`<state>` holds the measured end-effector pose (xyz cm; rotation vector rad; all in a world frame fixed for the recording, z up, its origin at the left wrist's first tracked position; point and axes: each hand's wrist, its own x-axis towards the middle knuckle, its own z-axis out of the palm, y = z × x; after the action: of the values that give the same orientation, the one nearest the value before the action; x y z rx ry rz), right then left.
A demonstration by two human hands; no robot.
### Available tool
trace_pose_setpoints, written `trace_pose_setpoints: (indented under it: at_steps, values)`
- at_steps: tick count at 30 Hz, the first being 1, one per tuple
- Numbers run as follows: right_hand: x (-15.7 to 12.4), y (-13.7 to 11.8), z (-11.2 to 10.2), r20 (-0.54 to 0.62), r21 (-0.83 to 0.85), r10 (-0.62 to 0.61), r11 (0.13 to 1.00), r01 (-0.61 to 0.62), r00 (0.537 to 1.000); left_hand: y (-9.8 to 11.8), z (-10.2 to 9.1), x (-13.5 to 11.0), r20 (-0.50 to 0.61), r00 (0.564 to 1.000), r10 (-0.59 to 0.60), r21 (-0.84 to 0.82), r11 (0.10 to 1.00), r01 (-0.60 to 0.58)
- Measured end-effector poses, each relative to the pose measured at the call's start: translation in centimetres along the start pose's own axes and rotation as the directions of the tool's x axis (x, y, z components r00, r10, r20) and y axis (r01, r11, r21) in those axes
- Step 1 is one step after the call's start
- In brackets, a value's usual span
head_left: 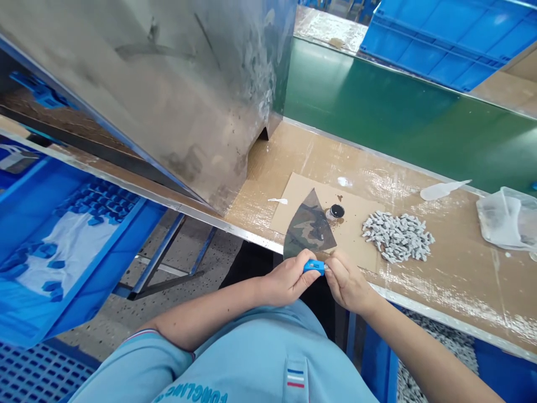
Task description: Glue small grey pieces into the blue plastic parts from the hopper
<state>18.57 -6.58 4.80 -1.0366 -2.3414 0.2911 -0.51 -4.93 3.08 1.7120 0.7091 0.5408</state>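
Tabletop before me, bearing a cardboard sheet under a camouflage-patterned wedge, with a pile of gray pieces and a small black-filled jar beside it; my left hand curled closed on a blue object, my right hand pinching its end, just below the wedge

Blue lettering on light-blue shirt, cut off at edge, roughly "FONGLING", partly unclear

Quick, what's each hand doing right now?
Left hand: closed, holding a small blue plastic piece.
Right hand: closed, pinching the end of that piece.
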Motion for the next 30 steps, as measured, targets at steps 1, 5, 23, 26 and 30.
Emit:
trace_pose_setpoints:
  at_steps: [1, 5, 23, 26, 30]
  values:
    - [0.0, 0.0, 0.0, -0.004, -0.003, 0.016, 1.000, -0.016, 1.000, -0.2, 0.1, 0.0, -0.026, 0.999, 0.022, 0.012, 1.000, -0.022]
    - [0.3, -0.2, -0.1, -0.010, 0.006, 0.108, 0.994, -0.108, 0.994, -0.8, 0.0, 0.4, -0.157, 0.979, 0.127, 0.035, 0.992, -0.123]
    - [0.7, -1.4, -1.4, -0.094, 0.205, 0.300, 0.939, -0.277, 0.949, -0.4, -1.0, 1.4, -0.183, 0.977, 0.108, -0.035, 0.993, -0.116]
    - [1.2, 0.9, -3.1, -0.094, 0.290, 0.435, 0.872, -0.393, 0.895, 0.1, -1.8, 1.9, -0.184, 0.977, 0.103, -0.048, 0.992, -0.114]
    - [3.6, 8.4, -6.9, -0.182, 0.525, 0.803, 0.567, -0.634, 0.568, -0.7, -3.4, 3.1, -0.367, 0.926, 0.091, 0.105, 0.993, -0.057]
